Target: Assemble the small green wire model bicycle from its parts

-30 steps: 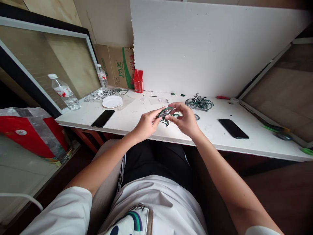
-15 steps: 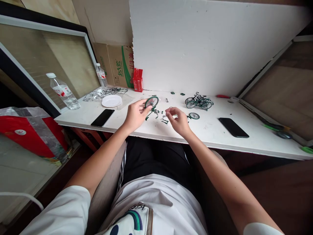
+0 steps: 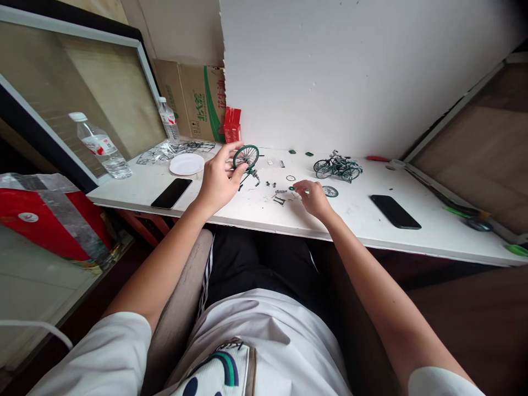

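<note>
Raised over the white table (image 3: 231, 212), my left hand (image 3: 220, 176) grips a green model wheel (image 3: 246, 157) with green frame parts attached below it. My right hand (image 3: 312, 197) is low over the table, its fingers pinched beside a small green round part (image 3: 292, 188); whether they hold it is too small to tell. Small loose parts (image 3: 281, 192) and a green piece (image 3: 279, 201) lie between the hands. A thin black ring (image 3: 291, 178) lies just behind my right fingers. Another green wheel (image 3: 330, 191) is on the table, right of that hand.
Assembled model bicycles (image 3: 337, 166) stand at the back right. Phones lie at left (image 3: 171, 193) and right (image 3: 395, 212). A white plate (image 3: 187, 164), water bottles (image 3: 102, 145), a red box (image 3: 232, 125) and a cardboard carton (image 3: 198, 102) are at the left back.
My left hand has moved left and up with the wheel and frame parts. My right hand has moved right, away from them, down beside the small green part. The view has shifted slightly.
</note>
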Demonstrator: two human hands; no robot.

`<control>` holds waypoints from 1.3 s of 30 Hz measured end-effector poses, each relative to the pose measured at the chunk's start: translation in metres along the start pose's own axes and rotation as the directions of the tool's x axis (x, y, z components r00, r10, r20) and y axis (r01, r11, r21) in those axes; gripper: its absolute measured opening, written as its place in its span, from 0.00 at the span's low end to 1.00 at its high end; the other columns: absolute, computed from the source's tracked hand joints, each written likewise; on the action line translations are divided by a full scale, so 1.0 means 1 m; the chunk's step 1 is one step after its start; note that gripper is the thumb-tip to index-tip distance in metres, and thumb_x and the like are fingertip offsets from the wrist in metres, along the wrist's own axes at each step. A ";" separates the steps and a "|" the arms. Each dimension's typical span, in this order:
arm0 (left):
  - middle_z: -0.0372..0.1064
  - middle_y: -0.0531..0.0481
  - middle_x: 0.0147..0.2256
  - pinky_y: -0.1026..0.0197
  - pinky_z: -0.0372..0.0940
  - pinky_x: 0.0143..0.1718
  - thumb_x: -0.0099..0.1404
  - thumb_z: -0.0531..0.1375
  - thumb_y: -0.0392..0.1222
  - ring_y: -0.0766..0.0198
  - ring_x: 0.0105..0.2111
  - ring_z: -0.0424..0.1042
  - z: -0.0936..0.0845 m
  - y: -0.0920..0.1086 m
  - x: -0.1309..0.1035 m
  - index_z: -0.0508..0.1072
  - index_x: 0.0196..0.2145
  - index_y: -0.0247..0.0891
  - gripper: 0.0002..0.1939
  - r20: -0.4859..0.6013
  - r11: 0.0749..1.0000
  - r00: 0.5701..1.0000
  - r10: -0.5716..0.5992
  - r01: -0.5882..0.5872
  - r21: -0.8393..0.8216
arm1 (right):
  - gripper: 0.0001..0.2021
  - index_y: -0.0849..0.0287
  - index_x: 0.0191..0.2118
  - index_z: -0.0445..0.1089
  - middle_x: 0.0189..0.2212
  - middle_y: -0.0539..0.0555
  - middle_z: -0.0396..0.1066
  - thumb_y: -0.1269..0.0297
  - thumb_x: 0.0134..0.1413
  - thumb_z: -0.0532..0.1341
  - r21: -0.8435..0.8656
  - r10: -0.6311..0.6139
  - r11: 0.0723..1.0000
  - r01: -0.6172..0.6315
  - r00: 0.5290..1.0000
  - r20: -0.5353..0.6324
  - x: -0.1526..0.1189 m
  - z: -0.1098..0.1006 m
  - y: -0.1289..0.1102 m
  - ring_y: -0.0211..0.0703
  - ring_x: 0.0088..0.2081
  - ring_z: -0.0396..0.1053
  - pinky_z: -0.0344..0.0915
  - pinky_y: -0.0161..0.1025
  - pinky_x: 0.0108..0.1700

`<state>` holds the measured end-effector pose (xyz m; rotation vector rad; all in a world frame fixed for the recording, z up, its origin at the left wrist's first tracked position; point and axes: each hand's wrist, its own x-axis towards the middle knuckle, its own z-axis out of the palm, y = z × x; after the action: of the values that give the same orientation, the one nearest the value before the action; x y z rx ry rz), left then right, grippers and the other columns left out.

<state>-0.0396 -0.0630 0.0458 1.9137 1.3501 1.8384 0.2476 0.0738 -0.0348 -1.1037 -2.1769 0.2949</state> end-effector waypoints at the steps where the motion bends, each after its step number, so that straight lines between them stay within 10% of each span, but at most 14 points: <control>1: 0.75 0.39 0.57 0.50 0.74 0.57 0.65 0.68 0.38 0.50 0.57 0.77 -0.001 0.002 0.000 0.71 0.62 0.40 0.28 0.004 1.000 1.000 0.002 -0.002 0.010 | 0.16 0.64 0.49 0.79 0.43 0.62 0.82 0.77 0.65 0.56 -0.027 0.007 1.000 -0.006 1.000 0.017 0.001 -0.001 0.003 0.54 0.46 0.73 0.62 0.49 0.57; 16: 0.80 0.39 0.50 0.52 0.78 0.53 0.64 0.72 0.47 0.52 0.50 0.81 0.000 0.008 0.000 0.77 0.52 0.34 0.23 0.039 0.993 0.996 -0.079 0.082 -0.081 | 0.11 0.61 0.43 0.84 0.42 0.66 0.81 0.68 0.67 0.62 -0.321 0.021 0.946 0.046 0.980 0.200 -0.007 -0.003 -0.018 0.63 0.50 0.70 0.66 0.48 0.49; 27: 0.81 0.39 0.48 0.48 0.82 0.46 0.57 0.76 0.52 0.51 0.40 0.84 0.017 0.021 -0.012 0.80 0.48 0.32 0.27 0.193 0.898 0.941 -0.278 0.326 -0.297 | 0.21 0.72 0.51 0.74 0.52 0.76 0.74 0.64 0.75 0.47 -0.576 0.064 0.811 0.106 0.962 0.267 -0.012 0.014 -0.016 0.68 0.57 0.63 0.60 0.53 0.54; 39: 0.83 0.42 0.45 0.49 0.82 0.47 0.59 0.75 0.53 0.51 0.40 0.84 0.029 0.030 -0.025 0.83 0.47 0.33 0.24 0.279 0.884 0.908 -0.313 0.386 -0.264 | 0.14 0.63 0.45 0.69 0.44 0.68 0.72 0.65 0.75 0.47 -0.245 -0.163 0.956 0.160 0.987 0.007 -0.004 0.010 -0.009 0.58 0.46 0.62 0.61 0.52 0.50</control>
<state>0.0038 -0.0842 0.0406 1.5407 1.1547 1.4964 0.2372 0.0660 -0.0405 -1.0451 -2.3202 -0.0566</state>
